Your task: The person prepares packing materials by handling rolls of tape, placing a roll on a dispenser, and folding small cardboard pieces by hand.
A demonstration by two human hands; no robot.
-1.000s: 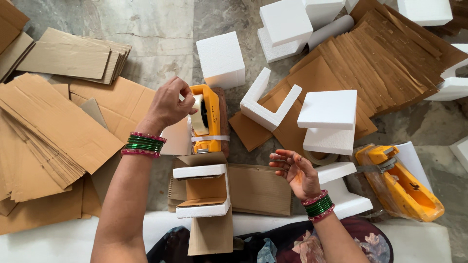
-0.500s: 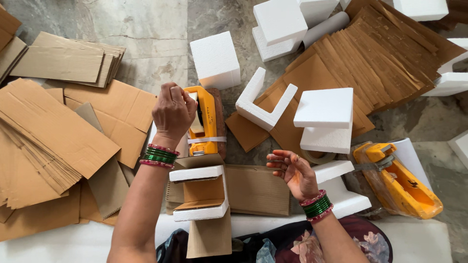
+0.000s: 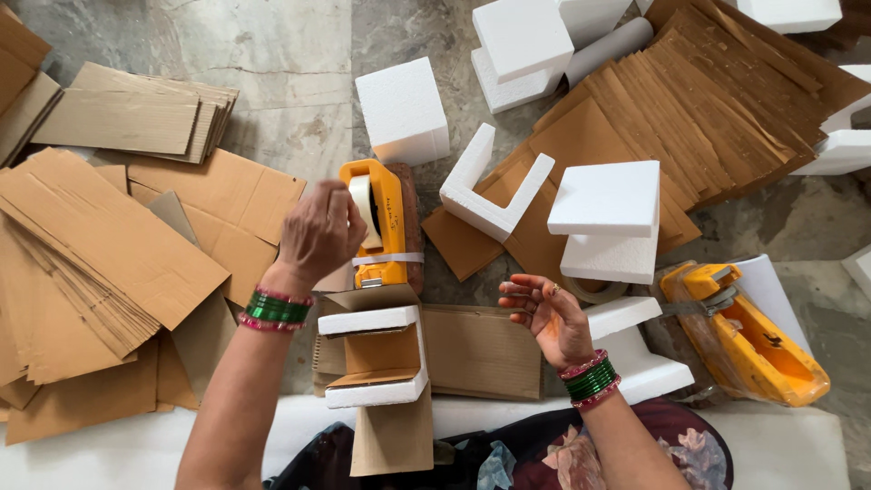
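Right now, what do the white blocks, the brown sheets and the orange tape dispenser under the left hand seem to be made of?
White blocks: likely expanded foam, matte with a faintly grainy surface and crisp cut edges. Brown sheets: cardboard, dull, with creases and layered edges in the stacks. Orange tape dispenser: apparently moulded plastic, smooth with a slight sheen; the left hand rests at its tape roll.

bright even daylight, soft shadows, sharp focus.
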